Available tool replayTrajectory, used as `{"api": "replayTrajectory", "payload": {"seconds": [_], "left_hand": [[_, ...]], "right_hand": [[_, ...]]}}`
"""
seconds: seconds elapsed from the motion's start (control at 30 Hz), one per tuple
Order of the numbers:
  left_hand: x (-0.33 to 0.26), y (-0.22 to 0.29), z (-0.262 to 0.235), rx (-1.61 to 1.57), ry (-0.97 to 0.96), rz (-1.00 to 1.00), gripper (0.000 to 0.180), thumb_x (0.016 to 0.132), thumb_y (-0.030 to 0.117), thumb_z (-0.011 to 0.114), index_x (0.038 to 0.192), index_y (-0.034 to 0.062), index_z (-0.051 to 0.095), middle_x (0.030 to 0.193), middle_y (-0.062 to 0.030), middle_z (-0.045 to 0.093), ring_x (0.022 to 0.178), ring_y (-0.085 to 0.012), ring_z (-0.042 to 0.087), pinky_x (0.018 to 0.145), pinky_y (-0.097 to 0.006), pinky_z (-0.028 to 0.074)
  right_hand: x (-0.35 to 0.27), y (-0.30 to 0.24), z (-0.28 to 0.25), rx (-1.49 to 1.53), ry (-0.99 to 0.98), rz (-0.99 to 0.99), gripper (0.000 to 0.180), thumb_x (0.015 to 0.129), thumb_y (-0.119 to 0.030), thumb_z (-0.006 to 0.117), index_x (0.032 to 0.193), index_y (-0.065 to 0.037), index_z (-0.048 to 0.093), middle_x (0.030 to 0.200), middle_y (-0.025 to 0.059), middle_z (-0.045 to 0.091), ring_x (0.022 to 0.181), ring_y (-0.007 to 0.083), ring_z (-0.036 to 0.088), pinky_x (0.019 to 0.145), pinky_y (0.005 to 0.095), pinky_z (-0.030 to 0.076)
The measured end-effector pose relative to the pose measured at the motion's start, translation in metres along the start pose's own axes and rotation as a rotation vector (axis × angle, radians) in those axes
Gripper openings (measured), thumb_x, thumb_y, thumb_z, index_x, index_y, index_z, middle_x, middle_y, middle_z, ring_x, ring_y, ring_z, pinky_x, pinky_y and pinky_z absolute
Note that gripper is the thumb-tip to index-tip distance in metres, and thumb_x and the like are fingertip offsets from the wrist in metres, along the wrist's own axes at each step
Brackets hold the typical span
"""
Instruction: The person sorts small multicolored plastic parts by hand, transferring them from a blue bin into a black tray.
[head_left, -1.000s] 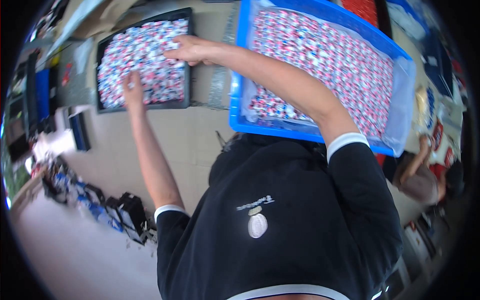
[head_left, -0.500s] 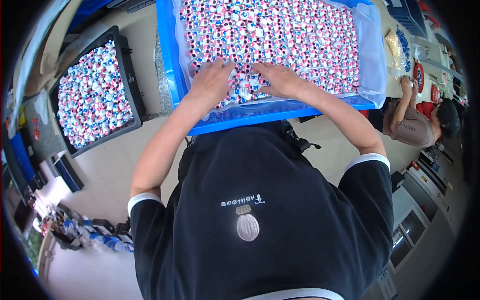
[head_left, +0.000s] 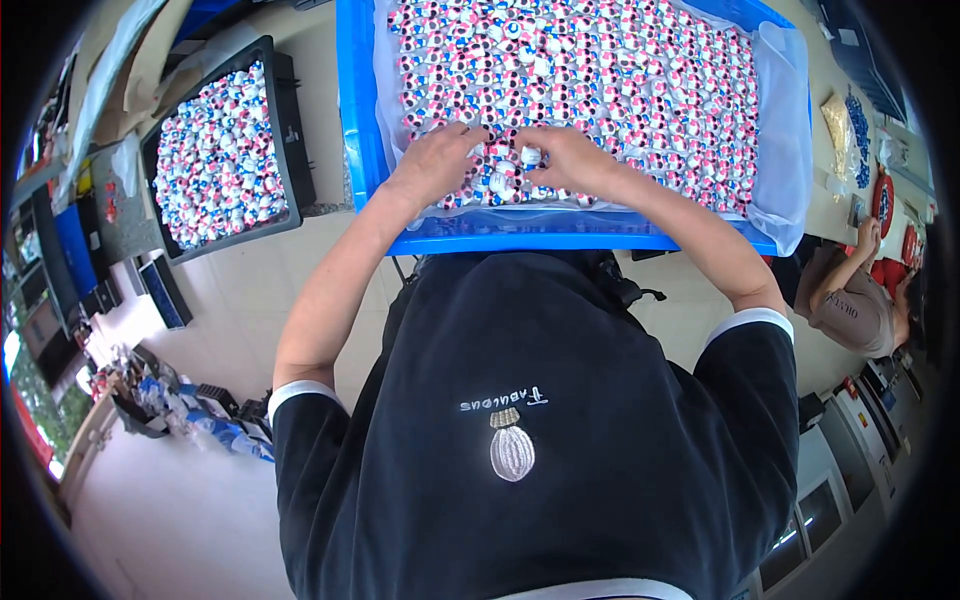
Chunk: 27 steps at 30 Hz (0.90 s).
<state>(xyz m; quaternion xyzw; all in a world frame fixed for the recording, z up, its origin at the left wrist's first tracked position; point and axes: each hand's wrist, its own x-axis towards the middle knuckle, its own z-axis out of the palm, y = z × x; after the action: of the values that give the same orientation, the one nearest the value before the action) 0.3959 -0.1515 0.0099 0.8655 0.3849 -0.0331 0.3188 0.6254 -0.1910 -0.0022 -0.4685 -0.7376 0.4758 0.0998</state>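
A blue tray (head_left: 440,243) with a translucent white liner (head_left: 782,130) is in front of me, filled with rows of small white, pink and blue figures (head_left: 620,95) with dark eye spots. Over its near left part, my left hand (head_left: 436,168) rests on the figures, fingers bent and thumb apart. My right hand (head_left: 572,162) faces it, a small white figure (head_left: 530,156) between thumb and forefinger. Just below, between the hands, some figures lie out of line, among them a mostly white one (head_left: 503,184).
A black crate (head_left: 290,150) heaped with similar loose figures (head_left: 215,160) stands to the left. At the far right, another person in a brown shirt (head_left: 850,305) works at a table with a bag of yellowish pieces (head_left: 838,135) and red round items (head_left: 883,205).
My view has shifted, so the tray and crate appear farther right. My right thumb and forefinger have come together around a white figure. My left hand stays on the figures at the near left.
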Motion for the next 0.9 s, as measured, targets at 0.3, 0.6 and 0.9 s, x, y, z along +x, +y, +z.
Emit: {"api": "replayTrajectory", "payload": {"seconds": [0.3, 0.6, 0.9], "left_hand": [[0.012, 0.007, 0.004, 0.055, 0.068, -0.133, 0.029, 0.077, 0.022, 0.065, 0.102, 0.0085, 0.059, 0.089, -0.0137, 0.065, 0.084, -0.0318, 0.063, 0.073, -0.042, 0.050], [-0.068, -0.017, -0.107, -0.376, 0.632, -0.348, 0.026, 0.081, 0.017, 0.067, 0.104, 0.0054, 0.062, 0.080, -0.0063, 0.064, 0.056, -0.0106, 0.044, 0.052, -0.025, 0.040], [-0.176, -0.169, -0.123, 0.168, 0.817, -0.768, 0.058, 0.083, 0.034, 0.064, 0.122, -0.0048, 0.050, 0.121, -0.0278, 0.051, 0.111, -0.0376, 0.052, 0.092, -0.041, 0.043]], "right_hand": [[0.008, -0.006, -0.044, 1.388, -0.326, 0.319, 0.031, 0.085, -0.027, 0.063, 0.107, -0.007, 0.054, 0.090, 0.0042, 0.060, 0.071, 0.0091, 0.056, 0.053, 0.0219, 0.043], [0.039, -0.008, 0.008, -0.362, 0.062, 0.057, 0.036, 0.075, -0.031, 0.067, 0.100, -0.006, 0.063, 0.094, 0.0138, 0.064, 0.087, 0.0329, 0.062, 0.075, 0.0435, 0.050], [0.043, -0.035, -0.015, -0.298, 0.012, 0.121, 0.030, 0.077, -0.029, 0.064, 0.094, -0.004, 0.065, 0.090, 0.0134, 0.064, 0.085, 0.0285, 0.063, 0.074, 0.0372, 0.049]]}}
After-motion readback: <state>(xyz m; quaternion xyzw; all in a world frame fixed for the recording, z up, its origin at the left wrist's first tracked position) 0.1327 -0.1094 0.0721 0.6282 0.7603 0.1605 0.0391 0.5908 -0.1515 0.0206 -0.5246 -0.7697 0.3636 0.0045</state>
